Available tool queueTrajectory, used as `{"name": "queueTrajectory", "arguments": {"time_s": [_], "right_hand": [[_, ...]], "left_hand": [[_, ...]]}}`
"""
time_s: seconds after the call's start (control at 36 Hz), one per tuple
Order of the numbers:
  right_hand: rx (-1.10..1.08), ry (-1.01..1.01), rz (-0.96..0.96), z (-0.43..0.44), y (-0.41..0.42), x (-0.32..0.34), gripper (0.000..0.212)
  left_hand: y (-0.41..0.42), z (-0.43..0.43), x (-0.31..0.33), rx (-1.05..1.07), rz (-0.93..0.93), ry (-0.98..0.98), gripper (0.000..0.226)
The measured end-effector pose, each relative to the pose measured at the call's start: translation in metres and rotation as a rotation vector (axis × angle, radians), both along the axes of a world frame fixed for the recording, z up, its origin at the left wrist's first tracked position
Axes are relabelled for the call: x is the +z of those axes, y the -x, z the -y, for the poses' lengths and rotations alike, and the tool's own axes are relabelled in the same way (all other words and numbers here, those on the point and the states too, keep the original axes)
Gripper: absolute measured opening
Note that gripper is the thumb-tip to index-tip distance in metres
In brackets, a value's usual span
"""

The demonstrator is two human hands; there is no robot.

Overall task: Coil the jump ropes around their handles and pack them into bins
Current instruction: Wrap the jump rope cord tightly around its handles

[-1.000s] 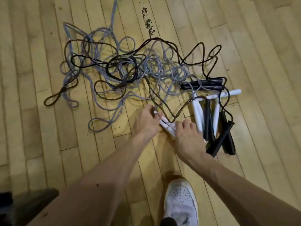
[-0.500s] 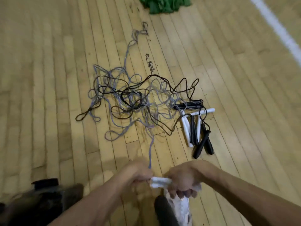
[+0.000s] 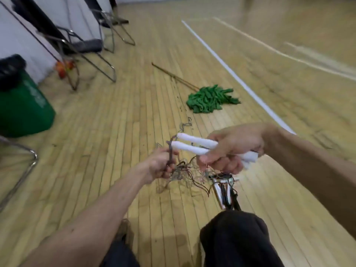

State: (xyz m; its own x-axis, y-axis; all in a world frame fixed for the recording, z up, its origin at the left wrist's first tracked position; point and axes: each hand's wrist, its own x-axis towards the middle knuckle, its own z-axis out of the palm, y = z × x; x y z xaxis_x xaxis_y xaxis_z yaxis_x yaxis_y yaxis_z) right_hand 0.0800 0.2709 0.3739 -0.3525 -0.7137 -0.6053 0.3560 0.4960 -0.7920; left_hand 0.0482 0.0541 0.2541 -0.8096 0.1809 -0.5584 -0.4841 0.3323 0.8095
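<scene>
R hand (image 3: pixel 233 149) gripped 2 white handles (image 3: pixel 194 145) | L hand (image 3: pixel 159 167) pinched rope (image 3: pixel 170 152) | tangle (image 3: pixel 183 175) below, mop (image 3: pixel 210 99) ahead, bin (image 3: pixel 23 108) & chairs (image 3: pixel 84 45) left

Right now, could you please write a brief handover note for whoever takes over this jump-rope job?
Right hand grips the two white handles together, held above the floor.
Left hand pinches a cord just beside the handle tips.
The other ropes lie tangled on the floor below, with spare handles next to them.
Done: one pair of handles is in hand.
Left: coil this cord, then every other rope, then bin them all.
</scene>
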Motion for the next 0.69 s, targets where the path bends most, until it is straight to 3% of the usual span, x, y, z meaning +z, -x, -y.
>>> {"name": "queueTrajectory", "arguments": {"time_s": [0.08, 0.19, 0.31, 0.47, 0.58, 0.61, 0.69], "right_hand": [[-0.185, 0.240, -0.083, 0.002, -0.028, 0.045, 0.016], [-0.256, 0.493, -0.227, 0.017, -0.069, 0.104, 0.012], [-0.343, 0.600, -0.352, 0.029, -0.098, 0.137, 0.019], [-0.385, 0.689, -0.505, 0.044, -0.150, 0.176, 0.017], [-0.420, 0.607, -0.607, 0.051, -0.179, 0.186, 0.016], [-0.426, 0.593, -0.613, 0.052, -0.185, 0.187, 0.015], [-0.441, 0.579, -0.604, 0.053, -0.201, 0.185, 0.014]], "left_hand": [[-0.011, 0.009, 0.067, 0.115, -0.154, -0.178, 0.025], [-0.042, 0.027, 0.161, 0.332, -0.535, -0.369, 0.021], [-0.077, 0.036, 0.230, 0.375, -0.806, -0.399, 0.018], [-0.140, 0.041, 0.277, 0.231, -1.029, -0.056, 0.021], [-0.175, 0.045, 0.324, 0.321, -1.200, -0.236, 0.010], [-0.181, 0.045, 0.336, 0.305, -1.224, -0.194, 0.012], [-0.195, 0.043, 0.349, 0.149, -1.245, 0.277, 0.024]]}}
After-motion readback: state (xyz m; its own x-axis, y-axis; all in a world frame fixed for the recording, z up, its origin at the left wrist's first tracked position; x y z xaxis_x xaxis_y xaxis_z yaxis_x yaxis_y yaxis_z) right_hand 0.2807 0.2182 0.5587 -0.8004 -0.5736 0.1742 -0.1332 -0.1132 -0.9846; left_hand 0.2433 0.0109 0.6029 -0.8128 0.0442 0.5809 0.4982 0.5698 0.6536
